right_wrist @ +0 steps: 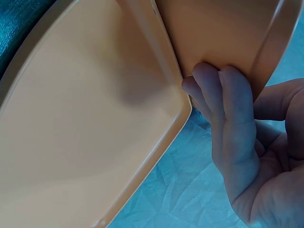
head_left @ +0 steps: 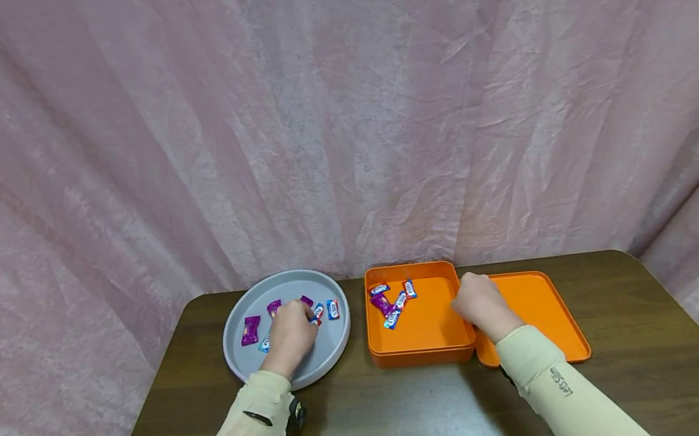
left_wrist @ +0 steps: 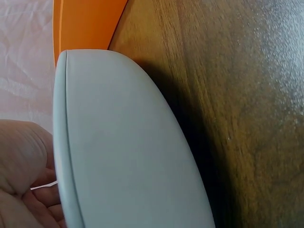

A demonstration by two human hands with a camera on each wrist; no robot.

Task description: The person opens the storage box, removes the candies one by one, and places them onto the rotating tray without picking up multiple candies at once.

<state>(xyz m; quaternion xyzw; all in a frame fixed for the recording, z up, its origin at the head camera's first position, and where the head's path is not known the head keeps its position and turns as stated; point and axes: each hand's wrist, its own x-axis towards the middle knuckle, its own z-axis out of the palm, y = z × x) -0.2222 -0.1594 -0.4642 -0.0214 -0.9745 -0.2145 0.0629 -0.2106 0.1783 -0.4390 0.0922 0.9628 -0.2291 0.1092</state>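
Note:
My left hand [head_left: 291,334] reaches over the round grey tray [head_left: 234,357], fingertips down among small wrapped candies. A blue-and-white candy [head_left: 318,312] shows right at those fingertips; I cannot tell whether they pinch it. Also in the tray are a purple candy [head_left: 250,331] and another blue-and-white one [head_left: 333,310]. In the left wrist view the tray's wall [left_wrist: 123,137] hides most of the left fingers. My right hand [head_left: 481,304] grips the right wall of the square orange box [head_left: 434,320], its fingers [right_wrist: 237,104] lying along the wall's outer side.
Several purple and blue-and-white candies [head_left: 391,319] lie in the left half of the orange box. A flat orange lid [head_left: 544,311] lies on the wooden table [head_left: 398,414] just right of the box. A pink curtain [head_left: 338,118] hangs behind the table.

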